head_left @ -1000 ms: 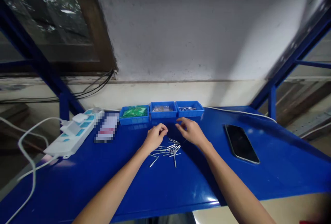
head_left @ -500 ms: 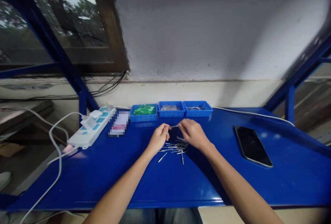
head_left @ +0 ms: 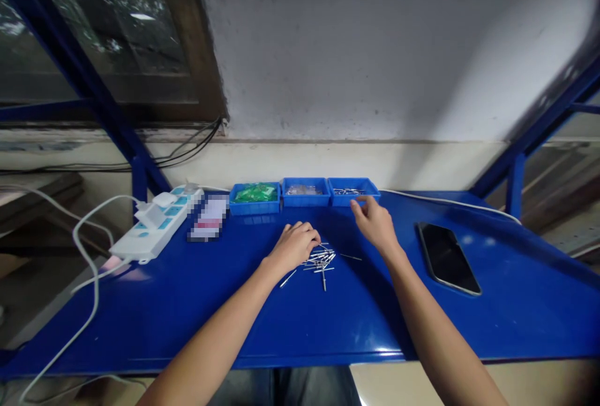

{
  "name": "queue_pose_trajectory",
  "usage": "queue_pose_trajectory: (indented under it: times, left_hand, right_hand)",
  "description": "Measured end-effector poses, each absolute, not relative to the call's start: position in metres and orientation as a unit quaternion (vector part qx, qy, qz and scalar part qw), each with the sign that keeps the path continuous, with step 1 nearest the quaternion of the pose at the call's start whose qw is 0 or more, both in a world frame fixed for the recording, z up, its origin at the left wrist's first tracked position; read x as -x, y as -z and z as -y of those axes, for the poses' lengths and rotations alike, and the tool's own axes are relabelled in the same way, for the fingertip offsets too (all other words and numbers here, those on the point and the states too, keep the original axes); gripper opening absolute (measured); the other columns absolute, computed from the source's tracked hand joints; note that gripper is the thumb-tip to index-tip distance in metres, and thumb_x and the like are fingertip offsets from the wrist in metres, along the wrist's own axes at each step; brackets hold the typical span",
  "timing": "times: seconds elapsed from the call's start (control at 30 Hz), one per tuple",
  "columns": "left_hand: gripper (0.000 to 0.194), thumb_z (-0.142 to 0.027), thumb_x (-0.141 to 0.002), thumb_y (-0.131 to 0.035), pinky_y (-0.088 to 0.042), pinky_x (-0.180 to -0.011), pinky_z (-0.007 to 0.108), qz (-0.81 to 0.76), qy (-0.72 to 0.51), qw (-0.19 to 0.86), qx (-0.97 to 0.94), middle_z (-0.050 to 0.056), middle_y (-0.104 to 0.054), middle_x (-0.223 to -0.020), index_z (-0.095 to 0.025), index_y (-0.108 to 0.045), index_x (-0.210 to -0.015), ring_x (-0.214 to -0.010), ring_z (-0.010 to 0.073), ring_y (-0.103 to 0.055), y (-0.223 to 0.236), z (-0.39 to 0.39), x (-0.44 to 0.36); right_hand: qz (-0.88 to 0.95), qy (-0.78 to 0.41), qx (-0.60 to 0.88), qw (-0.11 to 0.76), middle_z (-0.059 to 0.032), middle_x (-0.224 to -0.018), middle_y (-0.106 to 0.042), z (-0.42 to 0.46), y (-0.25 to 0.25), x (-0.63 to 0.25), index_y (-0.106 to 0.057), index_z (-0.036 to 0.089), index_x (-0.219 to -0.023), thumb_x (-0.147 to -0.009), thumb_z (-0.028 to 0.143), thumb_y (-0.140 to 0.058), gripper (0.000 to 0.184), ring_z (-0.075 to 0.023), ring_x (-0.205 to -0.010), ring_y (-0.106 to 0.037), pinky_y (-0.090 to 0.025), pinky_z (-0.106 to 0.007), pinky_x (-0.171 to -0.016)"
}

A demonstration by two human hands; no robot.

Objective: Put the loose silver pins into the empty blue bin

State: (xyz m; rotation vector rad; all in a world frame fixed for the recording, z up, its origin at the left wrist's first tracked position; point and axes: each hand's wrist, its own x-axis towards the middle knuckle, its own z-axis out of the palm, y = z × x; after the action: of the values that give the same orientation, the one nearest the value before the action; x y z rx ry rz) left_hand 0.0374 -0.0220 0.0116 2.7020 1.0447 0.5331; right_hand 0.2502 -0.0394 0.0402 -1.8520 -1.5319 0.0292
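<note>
A loose pile of small metal pins (head_left: 321, 260) lies on the blue table (head_left: 300, 325). My left hand (head_left: 295, 245) rests at the pile's left edge with its fingers curled down over the pins. What they grip, if anything, is hidden. My right hand (head_left: 375, 223) is stretched to the back, its fingertips pinched together just in front of the rightmost blue bin (head_left: 352, 187), which holds metal pins. I cannot make out what the pinch holds. One stray pin (head_left: 350, 257) lies between the pile and my right wrist.
Beside the pin bin stand a middle blue bin (head_left: 304, 190) with clear bags and a left blue bin (head_left: 255, 197) with green packets. A white power strip (head_left: 154, 226) with cables and a blurred card (head_left: 209, 218) lie left. A black phone (head_left: 447, 257) lies right.
Half a second ago both hands met over the pile with a pin between them. My right hand has since moved back and right to the pin bin; my left has dropped onto the pile.
</note>
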Motion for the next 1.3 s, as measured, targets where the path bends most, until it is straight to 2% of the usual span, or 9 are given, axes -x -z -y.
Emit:
queue_pose_trajectory:
  times: [0.2,0.5,0.57,0.73,0.87,0.97,1.1,1.17,1.3]
  left_hand:
    - [0.03,-0.027,-0.092,-0.036,-0.039,-0.076,0.03,-0.423,-0.258,0.143,-0.857,0.004,-0.064,-0.085,-0.018,-0.06,-0.077,-0.084,0.0176,-0.056,-0.003,0.016,-0.021]
    - [0.04,-0.037,-0.092,-0.033,-0.041,-0.063,0.024,-0.444,-0.324,0.25,-0.797,0.003,-0.065,-0.069,-0.017,-0.061,-0.072,-0.067,0.0154,-0.06,-0.011,0.017,-0.015]
    - [0.032,-0.033,-0.09,-0.037,-0.042,-0.066,0.024,-0.427,-0.318,0.254,-0.807,0.003,-0.065,-0.074,-0.018,-0.062,-0.079,-0.071,0.0157,-0.061,-0.011,0.019,-0.018]
    - [0.014,-0.029,-0.08,-0.056,-0.044,-0.068,0.025,-0.436,-0.238,0.212,-0.842,0.003,-0.063,-0.091,-0.022,-0.063,-0.089,-0.08,0.0177,-0.061,-0.007,0.024,-0.025]
    - [0.013,-0.031,-0.08,-0.057,-0.042,-0.064,0.025,-0.445,-0.183,0.173,-0.86,0.002,-0.06,-0.092,-0.025,-0.063,-0.089,-0.079,0.0175,-0.061,-0.009,0.028,-0.032]
    - [0.013,-0.027,-0.085,-0.048,-0.041,-0.063,0.025,-0.432,-0.169,0.159,-0.872,0.002,-0.058,-0.091,-0.024,-0.061,-0.083,-0.075,0.0165,-0.06,-0.01,0.029,-0.036]
    - [0.014,-0.023,-0.088,-0.041,-0.04,-0.063,0.025,-0.434,-0.2,0.179,-0.86,0.003,-0.06,-0.09,-0.021,-0.055,-0.087,-0.077,0.0171,-0.059,-0.006,0.026,-0.035]
    - [0.015,-0.021,-0.089,-0.038,-0.039,-0.064,0.025,-0.44,-0.232,0.205,-0.843,0.003,-0.061,-0.086,-0.02,-0.052,-0.09,-0.076,0.0165,-0.058,-0.003,0.023,-0.031]
    - [0.014,-0.018,-0.088,-0.035,-0.039,-0.062,0.023,-0.44,-0.293,0.255,-0.81,-0.001,-0.056,-0.07,-0.02,-0.048,-0.093,-0.066,0.0136,-0.056,0.0,0.017,-0.018]
  right_hand:
    - [0.748,-0.116,0.569,0.321,0.0,-0.068,-0.061,0.044,-0.019,-0.214,-0.057,0.02,-0.099,-0.087,0.044,-0.04,0.032,-0.0138,-0.061,-0.056,-0.038,-0.024,-0.06]
    - [0.813,0.039,0.486,0.32,-0.0043,-0.075,-0.062,0.053,-0.029,-0.19,-0.058,0.019,-0.082,-0.088,0.026,-0.043,0.018,-0.0153,-0.071,-0.056,-0.037,-0.026,-0.066]
    - [0.778,0.072,0.499,0.376,-0.0044,-0.073,-0.06,0.056,-0.037,-0.199,-0.056,0.018,-0.08,-0.089,0.026,-0.04,0.02,-0.015,-0.069,-0.055,-0.038,-0.026,-0.065]
    - [0.475,0.214,0.471,0.712,0.003,-0.063,-0.046,0.066,-0.062,-0.226,-0.04,0.021,-0.08,-0.093,0.034,-0.028,0.022,-0.0113,-0.051,-0.051,-0.04,-0.026,-0.054]
    - [0.362,0.248,0.46,0.772,0.0064,-0.059,-0.037,0.062,-0.071,-0.246,-0.033,0.024,-0.085,-0.093,0.042,-0.021,0.023,-0.0117,-0.045,-0.047,-0.04,-0.027,-0.05]
    - [0.375,0.257,0.565,0.688,0.0034,-0.061,-0.043,0.051,-0.064,-0.258,-0.039,0.022,-0.087,-0.092,0.041,-0.024,0.025,-0.0136,-0.051,-0.05,-0.041,-0.029,-0.055]
    - [0.519,0.133,0.742,0.403,-0.0029,-0.065,-0.056,0.04,-0.044,-0.254,-0.052,0.017,-0.093,-0.085,0.043,-0.043,0.029,-0.0184,-0.06,-0.055,-0.038,-0.03,-0.059]
    - [0.606,0.05,0.73,0.312,-0.0037,-0.067,-0.059,0.04,-0.035,-0.24,-0.054,0.017,-0.1,-0.085,0.042,-0.044,0.031,-0.0186,-0.061,-0.056,-0.037,-0.029,-0.059]
    - [0.775,-0.023,0.567,0.276,-0.0038,-0.079,-0.061,0.048,-0.028,-0.204,-0.053,0.02,-0.108,-0.087,0.037,-0.043,0.029,-0.0167,-0.072,-0.058,-0.04,-0.026,-0.063]
